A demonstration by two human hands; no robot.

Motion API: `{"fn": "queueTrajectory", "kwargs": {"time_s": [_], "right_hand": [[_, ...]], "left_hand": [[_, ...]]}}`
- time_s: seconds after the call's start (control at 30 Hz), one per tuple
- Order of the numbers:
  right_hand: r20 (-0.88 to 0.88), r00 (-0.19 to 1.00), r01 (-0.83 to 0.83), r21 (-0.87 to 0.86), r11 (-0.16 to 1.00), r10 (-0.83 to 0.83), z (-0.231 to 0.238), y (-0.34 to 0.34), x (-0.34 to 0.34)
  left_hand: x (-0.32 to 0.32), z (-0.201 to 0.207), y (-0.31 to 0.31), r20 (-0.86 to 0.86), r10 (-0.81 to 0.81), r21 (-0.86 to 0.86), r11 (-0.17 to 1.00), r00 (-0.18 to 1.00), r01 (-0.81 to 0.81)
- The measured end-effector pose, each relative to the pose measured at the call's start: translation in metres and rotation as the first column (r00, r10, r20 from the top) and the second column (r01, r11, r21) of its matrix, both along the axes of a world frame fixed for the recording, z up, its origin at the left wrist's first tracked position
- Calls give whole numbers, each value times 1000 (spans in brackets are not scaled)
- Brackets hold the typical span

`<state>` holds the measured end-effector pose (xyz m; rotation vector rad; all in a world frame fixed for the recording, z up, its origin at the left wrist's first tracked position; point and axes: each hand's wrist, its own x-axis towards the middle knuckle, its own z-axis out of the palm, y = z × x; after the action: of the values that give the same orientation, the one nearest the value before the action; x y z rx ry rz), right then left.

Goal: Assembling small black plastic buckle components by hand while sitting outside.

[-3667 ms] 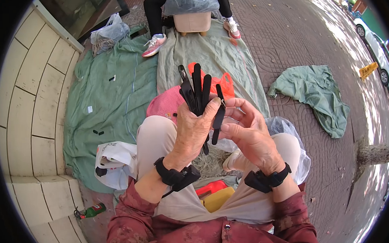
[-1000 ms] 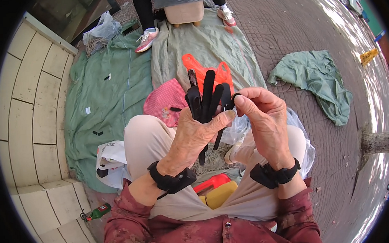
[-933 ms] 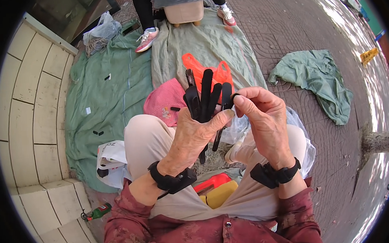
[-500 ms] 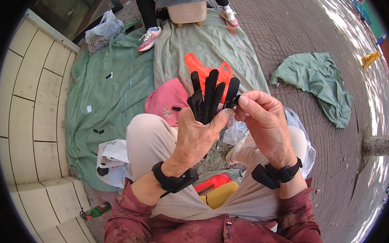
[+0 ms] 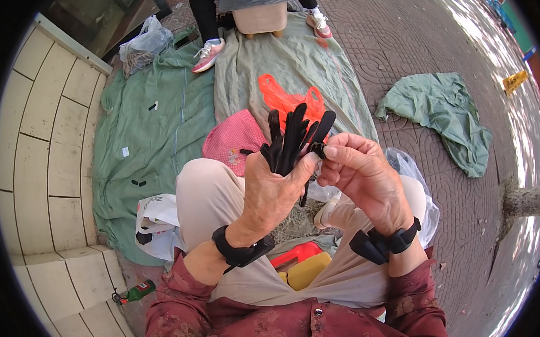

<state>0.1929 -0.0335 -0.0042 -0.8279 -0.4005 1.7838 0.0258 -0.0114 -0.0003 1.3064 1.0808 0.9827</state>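
My left hand point(image 5: 270, 183) is closed around a bundle of black fabric-like strips point(image 5: 290, 140) with rounded ends, which fan upward out of the grip. Beside it, my right hand point(image 5: 361, 176) pinches a small black piece point(image 5: 318, 149) between thumb and fingertips, at the bundle's right side. Whether that piece is joined to one of the strips I cannot tell. A dark narrow end hangs below the left thumb. Behind the bundle lie an orange-red plastic bag point(image 5: 273, 93) and a pink dotted cloth point(image 5: 223, 140).
Green sheets point(image 5: 154, 131) cover the ground ahead. Across from me a person's leg and shoe point(image 5: 208, 55) rest beside a beige stool point(image 5: 260, 19). At left stand a white bag point(image 5: 157, 215) and a green bottle point(image 5: 134, 292); a yellow item point(image 5: 309, 270) lies between my legs.
My right hand's fingers have shifted slightly left and down, closer to the left thumb, with the small black piece. The black strips have moved a little and fan differently.
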Motion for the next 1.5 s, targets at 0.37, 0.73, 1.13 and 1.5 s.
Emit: {"fn": "queueTrajectory", "kwargs": {"time_s": [0.37, 0.73, 1.13, 1.5], "right_hand": [[-40, 998, -41, -70, 997, 38, 2, 1, 3], [-67, 993, -100, -93, 991, 94, -3, 2, 6], [134, 985, 97, 117, 988, -112, 0, -4, -14], [171, 985, -37, 254, 967, -7, -8, 0, -13]], "left_hand": [[0, -6, -1, -74, -18, 112, 993, 997, 27], [-4, -5, 1, -63, -81, 120, 989, 995, 88], [-6, -3, -3, -101, -6, 184, 983, 995, 24], [-12, 9, 0, -16, -70, 101, 992, 997, 72]]}}
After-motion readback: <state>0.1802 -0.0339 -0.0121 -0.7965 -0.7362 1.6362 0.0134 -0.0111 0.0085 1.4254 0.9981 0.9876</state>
